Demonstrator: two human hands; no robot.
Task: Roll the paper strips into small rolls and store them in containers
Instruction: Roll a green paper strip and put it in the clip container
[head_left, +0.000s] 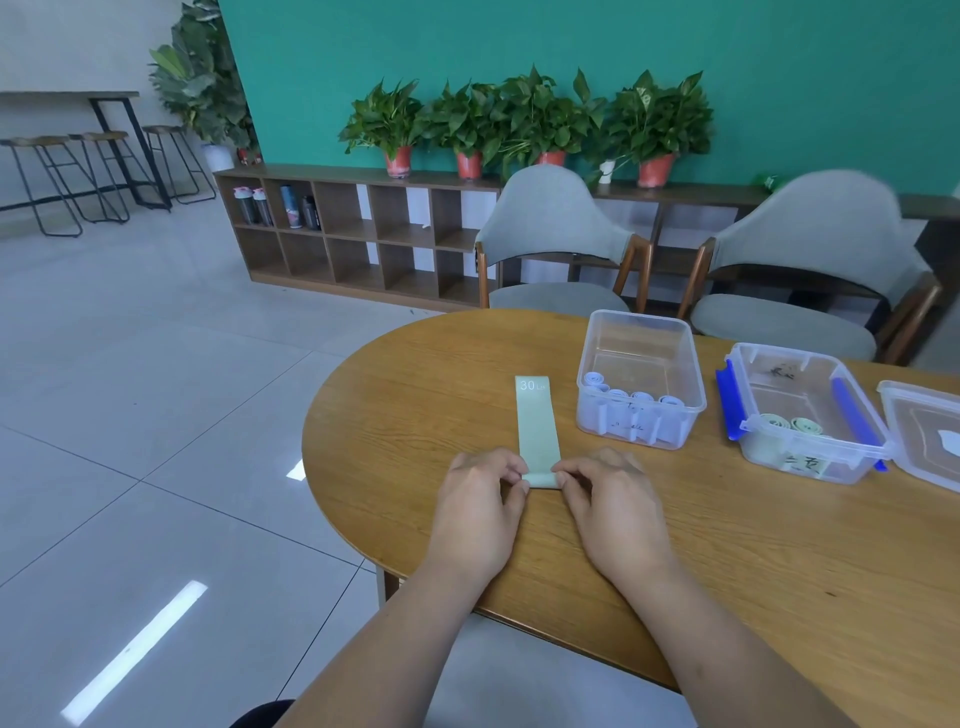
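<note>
Pale green paper strip lies flat on worktop; its rolled near end is pinched between left hand and right hand.

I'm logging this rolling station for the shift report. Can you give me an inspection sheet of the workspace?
Surface: wooden table with a rounded end.
Job's things: green strip marked 30 lies flat, its near end curled up; clear container holds pale blue rolls; blue-latched container holds green rolls.
Clutter: clear lid at the table's right edge.
Hands: left hand and right hand pinch the strip's near end.
Cables: nothing seen.
Surroundings: two grey chairs, low shelf with potted plants, bar stools, tiled floor.
</note>
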